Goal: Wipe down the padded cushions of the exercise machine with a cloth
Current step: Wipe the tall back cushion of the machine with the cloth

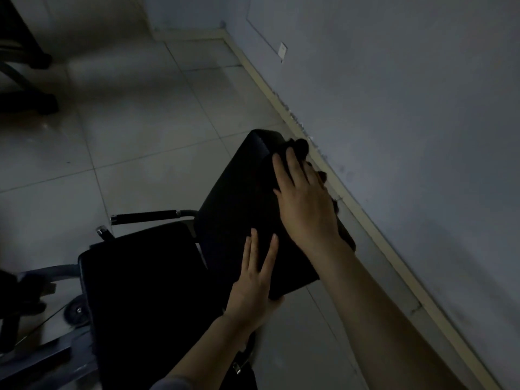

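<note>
Head view, dim light. My right hand (305,201) lay palm-down, fingers spread flat, pressing a dark crumpled cloth (302,146) onto the upper end of the long black padded back cushion (236,198) of the exercise machine; cloth folds showed past my fingertips and along the cushion's wall-side edge. My right forearm ran diagonally from the lower right corner. My left hand (257,282) rested open on the near end of the same cushion, fingers extended and slightly parted, thumb side wrapped at the cushion's lower corner, gripping nothing else. The square black padded seat cushion (140,291) sat just beside it, to the left. A black foam-gripped handle bar (145,216) projected leftward behind the seat, and a small black wheel (76,310) touched the pale tiled floor (126,130). The cushion's far end stood near the cream baseboard (365,220) of the grey wall (408,108). No container or legible writing appeared.
</note>
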`<state>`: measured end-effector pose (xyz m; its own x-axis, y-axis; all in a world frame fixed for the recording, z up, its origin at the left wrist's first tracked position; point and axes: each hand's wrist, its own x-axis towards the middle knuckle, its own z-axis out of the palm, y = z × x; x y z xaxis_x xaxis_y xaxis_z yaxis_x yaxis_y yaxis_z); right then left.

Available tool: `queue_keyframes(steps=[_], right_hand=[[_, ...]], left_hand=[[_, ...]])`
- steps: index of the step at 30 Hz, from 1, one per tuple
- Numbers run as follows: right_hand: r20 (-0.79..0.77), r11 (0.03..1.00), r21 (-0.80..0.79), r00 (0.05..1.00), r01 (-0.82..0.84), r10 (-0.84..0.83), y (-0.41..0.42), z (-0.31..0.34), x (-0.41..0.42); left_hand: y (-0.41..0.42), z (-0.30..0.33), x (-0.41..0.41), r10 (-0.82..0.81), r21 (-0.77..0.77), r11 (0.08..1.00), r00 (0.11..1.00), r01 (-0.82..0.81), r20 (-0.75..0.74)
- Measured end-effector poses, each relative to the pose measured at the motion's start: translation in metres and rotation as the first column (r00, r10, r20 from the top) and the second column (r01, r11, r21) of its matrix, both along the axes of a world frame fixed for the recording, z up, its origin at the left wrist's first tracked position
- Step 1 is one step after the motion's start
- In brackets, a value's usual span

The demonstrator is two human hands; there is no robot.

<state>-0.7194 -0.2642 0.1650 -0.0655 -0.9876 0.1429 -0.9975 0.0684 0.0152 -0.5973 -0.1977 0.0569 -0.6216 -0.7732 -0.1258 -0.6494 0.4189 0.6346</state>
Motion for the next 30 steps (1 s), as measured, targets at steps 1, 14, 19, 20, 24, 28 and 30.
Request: queue_keyframes(steps=[1,14,19,20,24,28,30], right_hand=[[-0.047,1.0,-0.012,0.999,0.001,-0.001,0.026,-0.002,-0.001],[-0.476,0.928,0.275,0.803,-0.252,0.359,-0.009,-0.003,0.005],[-0.621,0.914,0.343,0.678,-0.215,0.392,-0.097,-0.023,0.04],[-0.637,0.912,0.359,0.662,-0.199,0.395,-0.103,-0.031,0.048],[-0.627,0.917,0.352,0.681,-0.187,0.379,-0.067,-0.06,0.056],[-0.551,0.88,0.449,0.728,-0.154,0.409,0.039,-0.075,0.051],[-0.51,0.865,0.483,0.76,-0.135,0.403,0.08,-0.071,0.043]], left_hand=[[0.001,-0.001,0.002,0.0,-0.008,1.0,1.0,0.0,-0.004],[-0.022,-0.01,0.035,0.327,0.111,0.945,0.906,-0.308,-0.27],[-0.038,-0.014,0.08,0.474,0.122,0.879,0.872,-0.461,-0.122],[-0.037,-0.016,0.09,0.494,0.107,0.869,0.863,-0.484,-0.107],[-0.029,-0.023,0.12,0.514,0.081,0.857,0.856,-0.509,-0.064],[-0.023,-0.031,0.125,0.48,0.165,0.868,0.876,-0.469,-0.035],[-0.023,-0.039,0.127,0.485,0.194,0.86,0.874,-0.472,-0.023]])
